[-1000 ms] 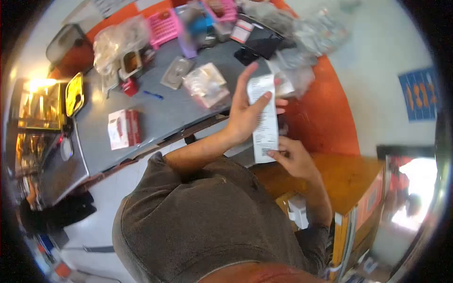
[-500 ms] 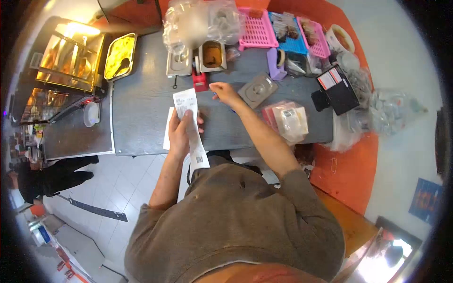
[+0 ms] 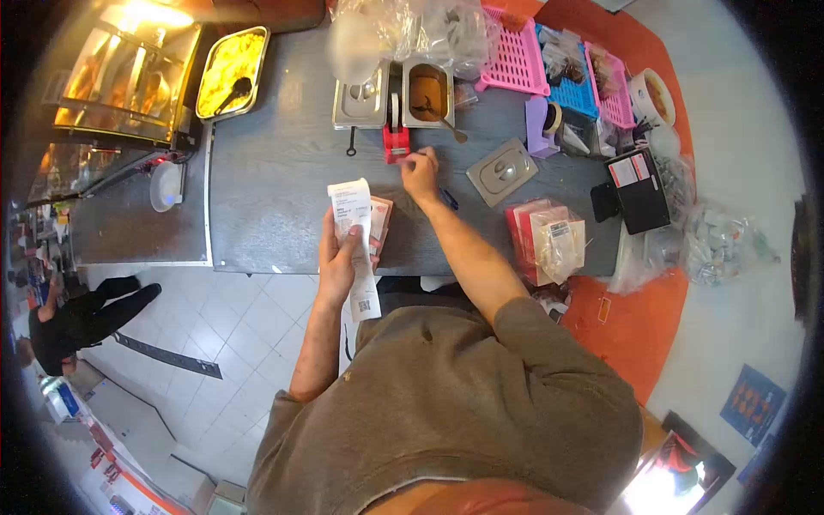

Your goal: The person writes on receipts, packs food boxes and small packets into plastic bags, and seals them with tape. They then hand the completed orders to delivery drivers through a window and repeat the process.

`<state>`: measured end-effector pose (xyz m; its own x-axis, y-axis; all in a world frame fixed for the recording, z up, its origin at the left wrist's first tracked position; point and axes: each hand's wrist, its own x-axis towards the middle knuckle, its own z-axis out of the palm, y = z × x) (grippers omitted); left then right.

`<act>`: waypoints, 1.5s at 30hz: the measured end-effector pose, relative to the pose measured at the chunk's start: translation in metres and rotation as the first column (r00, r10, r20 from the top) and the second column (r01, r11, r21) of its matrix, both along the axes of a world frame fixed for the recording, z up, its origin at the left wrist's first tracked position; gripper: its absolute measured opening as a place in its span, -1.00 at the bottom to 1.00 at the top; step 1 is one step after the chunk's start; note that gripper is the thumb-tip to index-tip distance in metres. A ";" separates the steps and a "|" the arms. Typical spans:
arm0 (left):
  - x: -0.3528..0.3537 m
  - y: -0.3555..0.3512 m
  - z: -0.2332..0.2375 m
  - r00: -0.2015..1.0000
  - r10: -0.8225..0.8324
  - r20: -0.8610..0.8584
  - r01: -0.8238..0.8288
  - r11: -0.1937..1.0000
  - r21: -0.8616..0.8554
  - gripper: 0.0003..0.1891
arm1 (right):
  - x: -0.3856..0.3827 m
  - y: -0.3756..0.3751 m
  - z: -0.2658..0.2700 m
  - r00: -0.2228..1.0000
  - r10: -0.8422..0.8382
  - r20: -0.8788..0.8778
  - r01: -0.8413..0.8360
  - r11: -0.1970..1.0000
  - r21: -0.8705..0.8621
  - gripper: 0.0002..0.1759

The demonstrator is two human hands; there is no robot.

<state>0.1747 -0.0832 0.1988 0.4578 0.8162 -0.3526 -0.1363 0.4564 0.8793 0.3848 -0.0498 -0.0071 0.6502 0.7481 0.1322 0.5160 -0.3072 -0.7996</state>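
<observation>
My left hand is closed around a long white printed receipt, thumb on top. Behind the receipt it also holds a flat red-and-white packet. My right hand reaches over the counter with its fingertips pinched together at the front end of a red tape dispenser. Anything between those fingertips is too small to make out. A dark blue pen lies beside my right wrist. A steel pan lid rests on the counter to the right.
Steel pans, plastic bags and pink and blue baskets line the back. A yellow food tray and lit display case stand left. Wrapped packets and a black terminal are right. A person is far left.
My right hand has come up against the red tape dispenser, its fingers drawn together. The packet in my left hand has turned and now shows its red face right of the receipt. The view has shifted.
</observation>
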 end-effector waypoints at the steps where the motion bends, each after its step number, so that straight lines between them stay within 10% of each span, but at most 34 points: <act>1: 0.004 0.000 0.001 1.000 0.001 0.001 -0.001 1.000 -0.004 -0.57 | 0.003 -0.002 0.004 0.960 -0.083 0.268 0.104 0.993 -0.062 -0.77; 3: 0.014 0.003 0.004 0.999 -0.044 0.000 0.044 0.998 0.042 -0.54 | 0.015 -0.011 0.021 0.930 -0.081 0.358 0.151 0.973 -0.173 -0.81; 4: 0.014 0.005 -0.006 0.996 -0.090 0.007 0.089 0.994 0.055 -0.50 | 0.022 -0.015 0.040 0.964 -0.031 -0.262 -0.036 0.968 -0.247 -0.84; 6: 0.017 0.005 -0.013 0.992 -0.128 -0.017 0.129 0.990 0.059 -0.49 | 0.032 -0.034 0.065 0.203 0.100 -0.974 -0.183 0.981 0.062 -0.86; 7: 0.019 0.003 -0.016 0.985 -0.165 -0.045 0.167 0.984 0.059 -0.48 | 0.027 -0.043 0.087 0.204 0.095 -0.974 -0.179 0.982 0.058 -0.86; 9: 0.019 -0.002 -0.028 0.979 -0.205 -0.022 0.206 0.975 0.087 -0.49 | 0.017 -0.057 0.141 -0.435 0.470 -0.768 -0.006 0.852 0.524 -0.77; 16: 0.011 -0.014 -0.025 0.943 -0.318 -0.099 0.326 0.942 0.083 -0.48 | -0.008 -0.046 0.173 -0.353 0.349 -0.868 -0.047 0.920 0.389 -0.77; 18: 0.008 -0.016 -0.020 0.937 -0.341 -0.078 0.347 0.934 0.087 -0.53 | -0.008 -0.039 0.175 0.126 0.316 -0.940 -0.056 0.949 0.312 -0.76; 19: 0.005 -0.016 -0.019 0.935 -0.345 -0.077 0.351 0.932 0.084 -0.53 | -0.004 -0.036 0.168 0.127 0.313 -0.941 -0.052 0.950 0.309 -0.76; 21: -0.004 -0.013 -0.013 0.897 -0.434 -0.089 0.425 0.900 -0.101 -0.63 | 0.006 -0.030 0.154 0.787 0.423 -0.449 -0.359 0.906 0.223 -0.65; 22: -0.008 -0.012 -0.006 0.899 -0.432 -0.072 0.426 0.901 -0.085 -0.71 | 0.005 -0.030 0.156 0.889 0.344 -0.303 -0.324 0.939 0.116 -0.57; 26: -0.028 -0.014 0.007 0.989 -0.133 0.067 0.141 0.980 -0.137 -0.70 | 0.014 -0.013 0.078 0.962 0.108 -0.252 -0.161 0.966 -0.204 -0.49; 29: -0.042 -0.012 0.010 0.957 0.223 0.187 -0.148 0.927 -0.344 -0.59 | 0.015 0.016 0.040 0.885 -0.046 -0.463 -0.048 0.981 -0.188 -0.46; 36: -0.049 0.008 0.035 0.855 0.370 0.364 -0.255 0.910 -0.326 -0.46 | 0.014 0.015 0.068 0.605 -0.050 -0.794 0.001 0.998 -0.062 -0.66; 43: -0.033 0.020 0.029 0.843 0.320 0.433 -0.230 0.941 -0.249 -0.38 | 0.002 -0.013 0.014 0.969 0.073 -0.237 -0.108 0.984 -0.138 -0.76; 45: -0.024 0.022 0.035 0.798 0.344 0.494 -0.208 0.928 -0.309 -0.36 | 0.008 -0.017 0.013 0.858 -0.134 0.496 0.205 0.975 -0.091 -0.77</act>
<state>0.1505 -0.0611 0.2334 0.3946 0.8642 -0.3123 -0.7007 0.5028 0.5062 0.3932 -0.0670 0.0057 0.6486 0.6656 0.3690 0.7567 -0.5121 -0.4063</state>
